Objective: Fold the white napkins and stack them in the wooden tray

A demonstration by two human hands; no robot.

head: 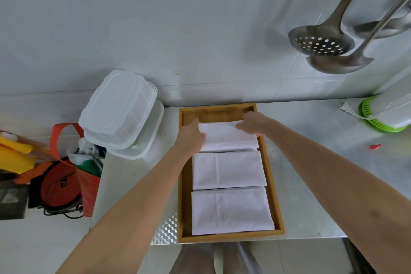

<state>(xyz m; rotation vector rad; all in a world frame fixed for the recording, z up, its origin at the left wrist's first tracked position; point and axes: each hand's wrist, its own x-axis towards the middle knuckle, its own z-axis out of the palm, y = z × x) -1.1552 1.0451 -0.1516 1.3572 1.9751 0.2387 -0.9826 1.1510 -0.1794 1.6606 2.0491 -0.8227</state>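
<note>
Napkin, pinched by left grip, right grip

You have three folded white napkins in one wooden tray, two stacked plastic containers on the bench, and three steel ladles on the wall.

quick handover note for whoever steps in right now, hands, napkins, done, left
Left hand grips the far napkin at its left end; right hand grips its far right edge.
Tray sits on the counter; middle napkin and near napkin lie folded flat in it, in a row.
Done: two placed.
Left: settle the far napkin and let go. No loose napkins in view.
</note>
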